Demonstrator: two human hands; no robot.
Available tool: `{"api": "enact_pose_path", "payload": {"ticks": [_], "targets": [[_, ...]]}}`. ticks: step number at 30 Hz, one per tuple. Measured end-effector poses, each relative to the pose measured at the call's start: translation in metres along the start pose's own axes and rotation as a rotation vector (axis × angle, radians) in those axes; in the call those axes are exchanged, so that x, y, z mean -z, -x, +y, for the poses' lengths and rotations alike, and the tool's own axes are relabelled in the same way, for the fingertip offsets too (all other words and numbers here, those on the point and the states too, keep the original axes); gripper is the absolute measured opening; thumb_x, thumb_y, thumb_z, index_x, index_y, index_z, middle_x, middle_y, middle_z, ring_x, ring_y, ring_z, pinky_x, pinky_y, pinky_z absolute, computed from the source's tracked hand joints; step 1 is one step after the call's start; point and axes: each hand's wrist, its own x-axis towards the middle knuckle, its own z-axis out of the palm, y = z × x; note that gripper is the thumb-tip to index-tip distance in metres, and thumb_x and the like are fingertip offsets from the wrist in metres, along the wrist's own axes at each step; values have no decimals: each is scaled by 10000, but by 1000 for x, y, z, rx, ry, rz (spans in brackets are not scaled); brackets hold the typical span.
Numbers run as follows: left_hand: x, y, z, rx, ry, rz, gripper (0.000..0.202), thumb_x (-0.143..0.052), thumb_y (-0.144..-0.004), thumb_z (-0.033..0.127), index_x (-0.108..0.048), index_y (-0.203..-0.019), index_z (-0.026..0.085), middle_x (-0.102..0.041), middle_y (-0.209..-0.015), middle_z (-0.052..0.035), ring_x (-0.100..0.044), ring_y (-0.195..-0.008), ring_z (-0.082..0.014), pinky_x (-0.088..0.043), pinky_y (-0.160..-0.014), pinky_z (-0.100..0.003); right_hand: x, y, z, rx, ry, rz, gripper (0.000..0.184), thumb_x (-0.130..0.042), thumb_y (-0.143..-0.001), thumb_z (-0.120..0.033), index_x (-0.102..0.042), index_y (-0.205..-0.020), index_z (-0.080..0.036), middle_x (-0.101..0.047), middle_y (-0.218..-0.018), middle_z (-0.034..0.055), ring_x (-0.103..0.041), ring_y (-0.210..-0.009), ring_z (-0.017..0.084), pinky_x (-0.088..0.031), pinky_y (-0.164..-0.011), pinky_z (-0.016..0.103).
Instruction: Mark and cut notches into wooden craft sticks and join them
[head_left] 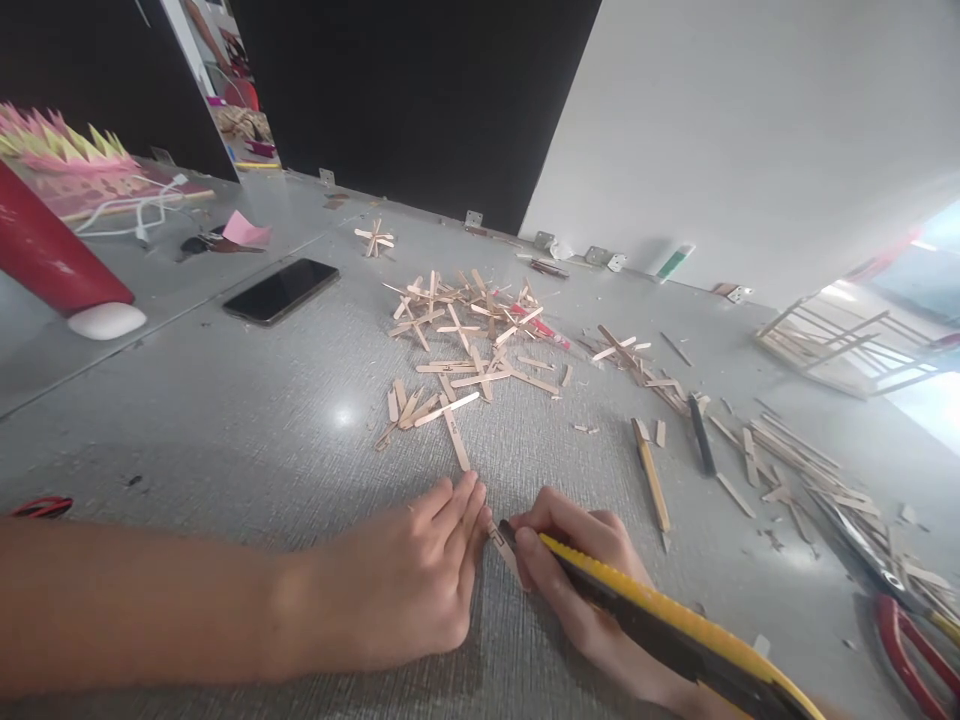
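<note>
Left hand (424,570): fingers together over marked stick (504,556), grip unclear
Right hand (589,535): fingers around yellow cutter (652,613), at stick

Slanted yellow-black cutter (660,622), tip at marked wooden stick (504,554)

There is one yellow-black cutter (645,595), one phone (283,292), one large red tube (56,242), and wooden sticks (480,379) beyond counting.

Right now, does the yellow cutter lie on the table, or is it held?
Held: the right hand grips the yellow cutter, its dark tip beside a marked stick near the left hand.
</note>
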Motion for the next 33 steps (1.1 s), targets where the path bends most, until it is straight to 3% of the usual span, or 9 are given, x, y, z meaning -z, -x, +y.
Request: {"api": "enact_pose_path", "payload": {"ticks": [14, 21, 33], "targets": [[0, 1, 1, 11, -6, 8, 394, -526, -945, 150, -711, -1226, -55, -736, -1220, -274, -725, -1150, -389, -579, -996, -476, -2, -2, -3, -11, -14, -11, 284, -472, -1057, -296, -452, -779, -238, -480, -581, -65, -387, -469, 96, -297, -467, 258], [0, 2, 1, 44, 55, 47, 409, -473, -973, 125, -692, -1278, -36, -690, -1327, -253, -692, -1219, -374, -585, -988, -452, -1, 1, 3, -16, 20, -23, 278, -468, -1059, -290, -447, -787, -238, -457, -600, -66, -401, -489, 101, -311, -490, 261], [3, -3, 4, 118, 117, -53, 395, -646, -907, 100, -696, -1278, -25, -691, -1330, -238, -689, -1234, -357, -572, -1005, -455, -3, -1, -3, 31, 10, -48, 282, -414, -1052, -224, -316, -790, -262, -313, -613, -91, -290, -436, 83, -229, -437, 259]]}}
